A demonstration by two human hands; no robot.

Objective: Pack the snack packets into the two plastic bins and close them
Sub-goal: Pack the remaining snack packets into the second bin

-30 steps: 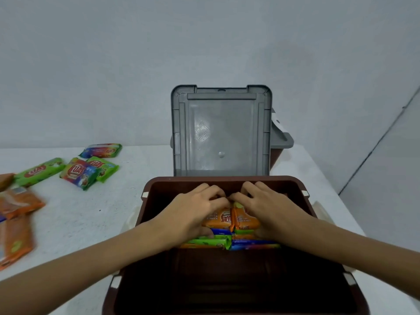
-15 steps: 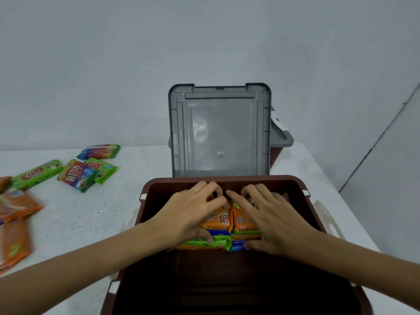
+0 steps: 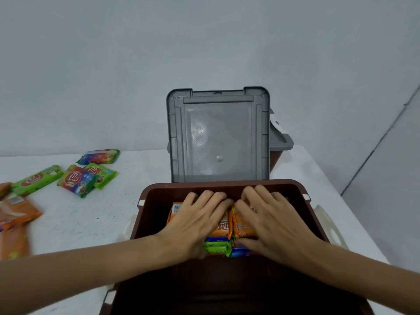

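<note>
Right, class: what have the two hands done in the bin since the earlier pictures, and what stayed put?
The left hand and right hand uncurled their fingers and now press flat on the orange packets in the brown bin. Nothing was picked up or let go. The grey lid stays upright; the loose packets stay on the table.

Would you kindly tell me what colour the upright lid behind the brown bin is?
Grey. The lid shows best in the head view, the only one available.
</note>
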